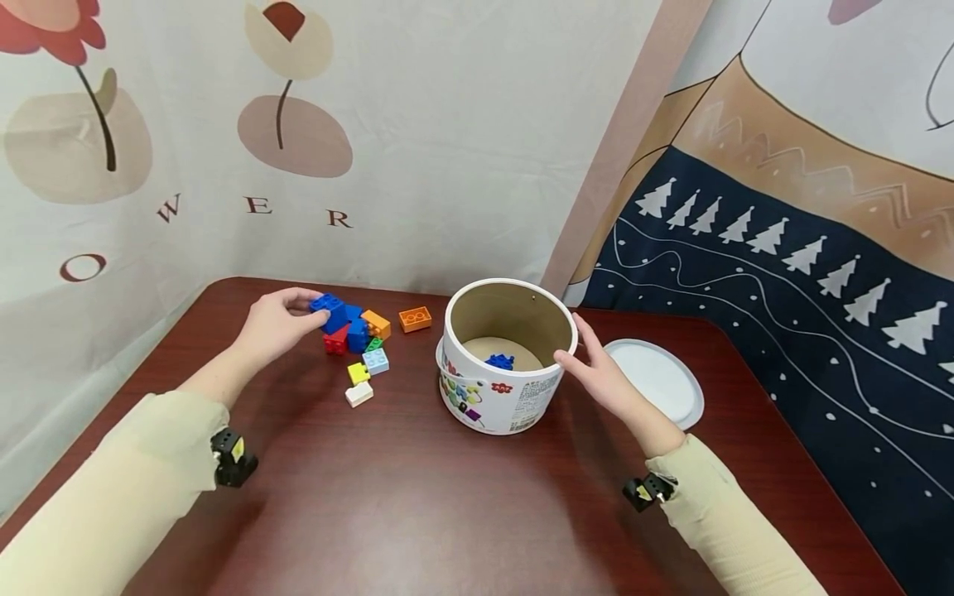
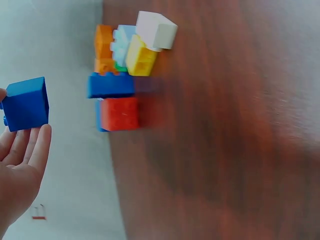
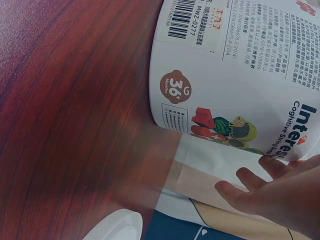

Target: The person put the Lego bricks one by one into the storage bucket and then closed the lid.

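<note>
My left hand [image 1: 279,324] pinches a blue building block [image 2: 27,106] between thumb and fingers, above a small heap of blocks. In the heap lie a red block [image 2: 120,114], a blue one [image 2: 111,85], an orange one [image 1: 377,324], a light blue one [image 1: 376,361], a yellow one [image 1: 358,374] and a white one [image 1: 359,394]. My right hand [image 1: 599,368] touches the outer side of a round white bucket [image 1: 501,406] near its rim, with the fingers fairly straight. Inside the bucket, on its floor, sits a small blue piece [image 1: 500,362].
A round white lid [image 1: 656,382] lies on the dark red table [image 1: 417,497], right of the bucket. Another orange block [image 1: 415,319] rests between heap and bucket. Printed cloth [image 1: 462,149] hangs behind the table's far edge.
</note>
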The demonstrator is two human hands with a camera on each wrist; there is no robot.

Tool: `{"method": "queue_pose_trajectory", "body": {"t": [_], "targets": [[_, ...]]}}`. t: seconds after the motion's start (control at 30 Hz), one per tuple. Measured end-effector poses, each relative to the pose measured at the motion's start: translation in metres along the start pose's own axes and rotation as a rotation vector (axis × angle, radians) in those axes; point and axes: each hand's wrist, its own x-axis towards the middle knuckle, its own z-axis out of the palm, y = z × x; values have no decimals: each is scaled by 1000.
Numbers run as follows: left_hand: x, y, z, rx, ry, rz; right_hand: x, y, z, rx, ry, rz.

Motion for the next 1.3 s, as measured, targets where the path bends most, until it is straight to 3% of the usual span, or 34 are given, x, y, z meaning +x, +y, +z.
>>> {"method": "queue_pose_trajectory", "body": {"t": [0.3,0.87,1.3], "targets": [[11,40,-3,8,-34,69,2,2,0,11,1,-13],[25,104,15,-66,-98,131,2,2,-1,34,1,-28],[30,137,48,-151,-153,209,3,4,0,38,10,-40]]}}
